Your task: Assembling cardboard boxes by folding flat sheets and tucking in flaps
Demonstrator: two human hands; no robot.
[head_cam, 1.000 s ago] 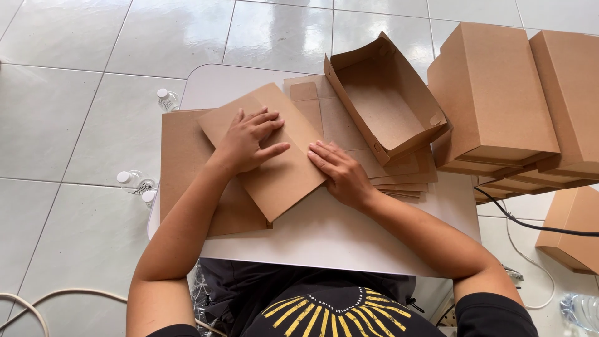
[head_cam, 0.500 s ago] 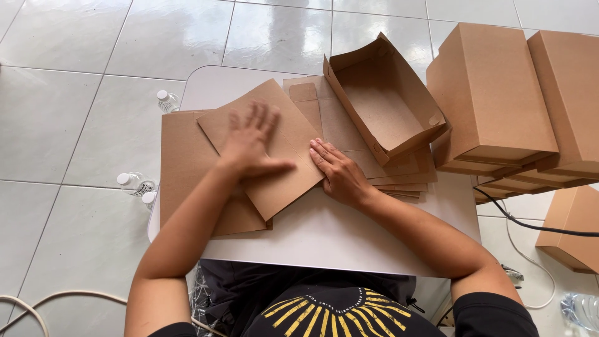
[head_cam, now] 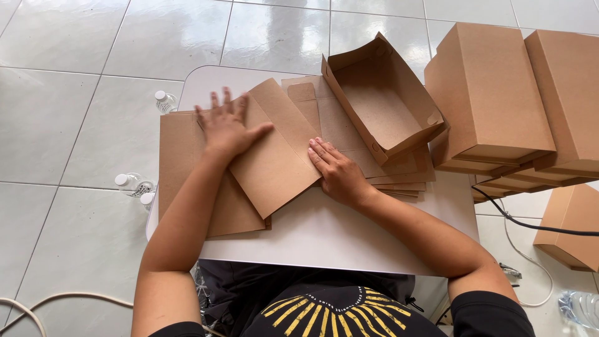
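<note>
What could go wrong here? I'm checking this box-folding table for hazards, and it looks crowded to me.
The open box sits tilted on the loose stack of flat sheets; a nudge from the right hand could tip it. The flat sheet under the left hand lies askew, so a fold might crease crooked. The black cable hangs beside the table and could snag an elbow.

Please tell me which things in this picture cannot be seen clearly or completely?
- Head view: the cardboard sheet under the left hand is partly covered by that hand.
- Flat stack: the open box hides its sheet count.
- Bottle: cut off by the right edge.
- Black cable: its end runs out of frame.
- Right hand: its palm faces down, unseen.
</note>
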